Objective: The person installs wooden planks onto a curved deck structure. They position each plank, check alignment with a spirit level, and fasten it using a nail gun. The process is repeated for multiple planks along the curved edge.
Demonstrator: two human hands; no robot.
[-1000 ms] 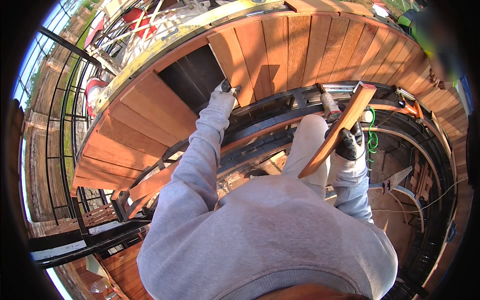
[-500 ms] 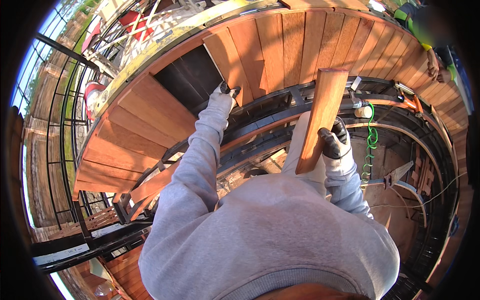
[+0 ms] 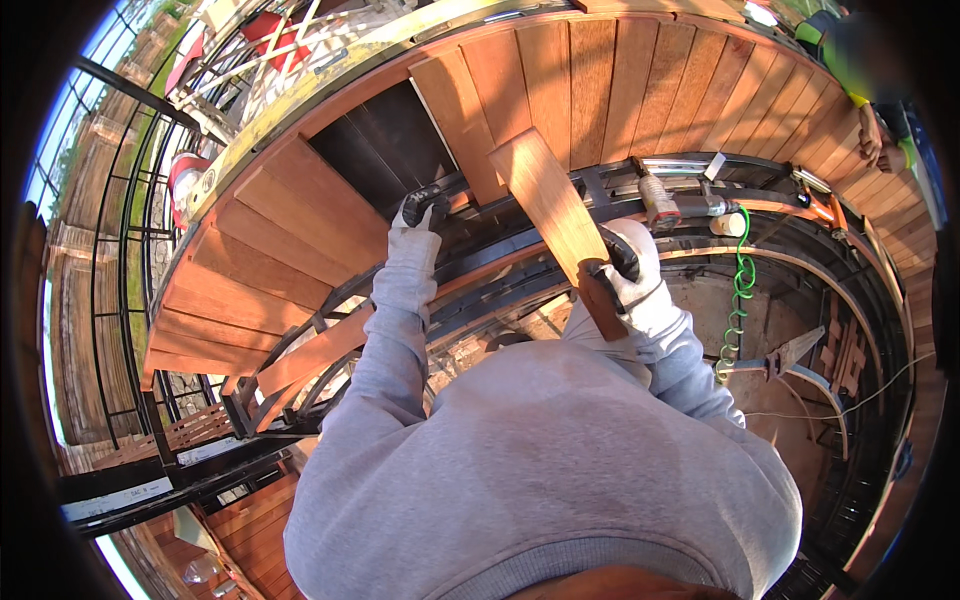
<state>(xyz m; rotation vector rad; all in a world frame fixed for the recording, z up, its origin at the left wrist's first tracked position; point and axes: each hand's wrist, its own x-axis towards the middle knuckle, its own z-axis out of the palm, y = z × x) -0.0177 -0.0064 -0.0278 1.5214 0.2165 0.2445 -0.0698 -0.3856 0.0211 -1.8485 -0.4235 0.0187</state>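
The board slants before the planks, the right hand's grip clamped on it below the middle; it looks stiff, moderately light, best held mid-length. The left hand meets the dark panel's lower end, its grip unclear. A tool and green hose crowd the right.

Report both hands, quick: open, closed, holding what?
Left hand: fingers partly curled at the near end of the dark gap; whether it grips anything cannot be told.
Right hand: closed on a loose wooden board.
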